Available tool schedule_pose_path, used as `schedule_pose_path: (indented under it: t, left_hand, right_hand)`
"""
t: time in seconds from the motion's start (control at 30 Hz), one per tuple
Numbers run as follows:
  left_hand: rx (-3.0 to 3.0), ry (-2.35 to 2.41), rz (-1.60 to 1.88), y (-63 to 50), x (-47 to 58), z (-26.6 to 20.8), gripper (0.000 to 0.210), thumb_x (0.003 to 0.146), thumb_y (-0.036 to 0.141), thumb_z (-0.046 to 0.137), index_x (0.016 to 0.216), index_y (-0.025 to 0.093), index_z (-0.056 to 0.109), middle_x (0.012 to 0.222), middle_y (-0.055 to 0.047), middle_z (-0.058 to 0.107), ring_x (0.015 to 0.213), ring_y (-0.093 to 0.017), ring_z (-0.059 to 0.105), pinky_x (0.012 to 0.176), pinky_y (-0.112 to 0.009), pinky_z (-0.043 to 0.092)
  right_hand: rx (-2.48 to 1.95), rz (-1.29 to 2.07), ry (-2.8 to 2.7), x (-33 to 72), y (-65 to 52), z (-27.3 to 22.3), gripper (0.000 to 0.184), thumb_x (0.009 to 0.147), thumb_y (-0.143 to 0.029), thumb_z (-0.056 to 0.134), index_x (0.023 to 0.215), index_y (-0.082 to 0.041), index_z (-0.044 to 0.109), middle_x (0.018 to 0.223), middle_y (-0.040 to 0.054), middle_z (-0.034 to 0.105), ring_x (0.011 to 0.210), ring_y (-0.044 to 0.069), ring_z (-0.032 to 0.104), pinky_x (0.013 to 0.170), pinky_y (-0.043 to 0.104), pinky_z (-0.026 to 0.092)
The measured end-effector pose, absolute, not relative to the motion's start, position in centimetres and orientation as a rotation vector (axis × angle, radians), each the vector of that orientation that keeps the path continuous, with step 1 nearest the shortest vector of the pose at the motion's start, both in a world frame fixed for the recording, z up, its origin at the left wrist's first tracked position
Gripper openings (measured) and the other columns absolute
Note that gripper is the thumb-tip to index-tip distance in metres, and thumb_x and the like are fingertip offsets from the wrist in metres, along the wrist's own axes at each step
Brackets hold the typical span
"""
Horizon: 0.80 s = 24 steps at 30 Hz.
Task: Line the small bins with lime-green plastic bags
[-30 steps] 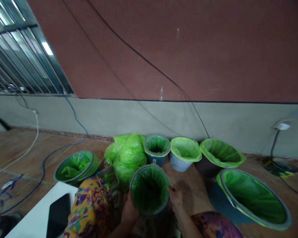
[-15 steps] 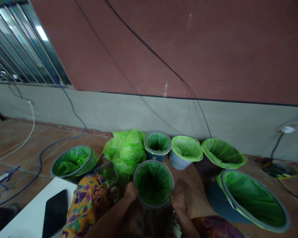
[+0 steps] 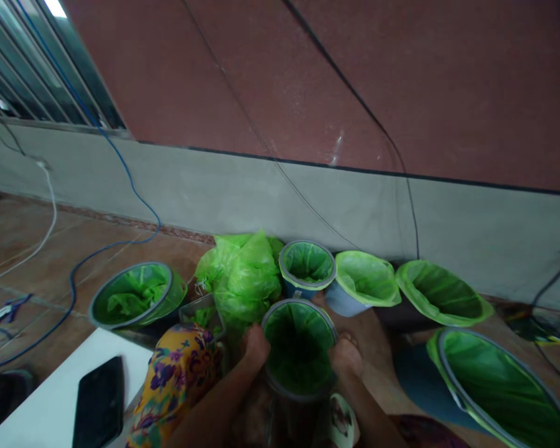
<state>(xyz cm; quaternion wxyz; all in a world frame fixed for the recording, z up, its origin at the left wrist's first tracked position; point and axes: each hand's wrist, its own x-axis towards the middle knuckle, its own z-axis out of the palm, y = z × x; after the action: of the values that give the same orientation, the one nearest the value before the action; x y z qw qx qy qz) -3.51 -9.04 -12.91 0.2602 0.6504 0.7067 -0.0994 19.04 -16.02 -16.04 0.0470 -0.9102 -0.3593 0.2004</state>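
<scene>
A round trash bin (image 3: 280, 391) with a grey rim stands between my knees, its inside lined with a green plastic bag (image 3: 300, 348). My left hand (image 3: 256, 345) is closed on the left side of the rim, and my right hand (image 3: 346, 356) grips the right side. The fingers are partly hidden at the rim. Just behind this bin stands a small blue lined bin (image 3: 303, 290). A bright green heap of plastic bags (image 3: 247, 274) lies beyond my left hand, with a small grey container (image 3: 200, 310) of green plastic in front of it.
More bins with green liners stand around: a white one (image 3: 350, 297), a dark one (image 3: 392, 314), a large blue one (image 3: 424, 379) and a tilted one (image 3: 168, 286) at left. A phone (image 3: 99, 401) lies on a white table (image 3: 42, 398). A blue cable (image 3: 74, 280) crosses the floor.
The camera view has tilted and shifted slightly. My right hand has come up higher along the rim, and my left hand also sits a little higher on it.
</scene>
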Motion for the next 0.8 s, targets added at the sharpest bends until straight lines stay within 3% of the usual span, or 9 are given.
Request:
schedule_pose_path:
  t: [0.37,0.8]
  left_hand:
    - [1.578,1.992,-0.114,-8.9,-3.4,-13.3,0.025,0.084,0.014,0.050,0.107,0.013,0.059,0.106,-0.017,0.068,0.100,-0.029,0.066,0.080,-0.034,0.049]
    - [1.525,2.011,-0.126,-9.1,-3.8,-13.1,0.027,0.082,0.010,0.051,0.107,0.010,0.061,0.101,-0.016,0.070,0.100,-0.027,0.066,0.075,-0.029,0.048]
  right_hand:
    - [-2.837,0.663,-1.169,19.5,-14.2,-17.4,0.026,0.082,-0.008,0.046,0.090,-0.004,0.071,0.093,0.0254,0.070,0.093,0.034,0.069,0.076,0.040,0.052]
    - [-2.874,0.586,-1.202,19.2,-14.1,-16.0,0.027,0.083,-0.006,0.046,0.088,-0.007,0.072,0.095,0.0259,0.070,0.092,0.035,0.069,0.076,0.040,0.052]
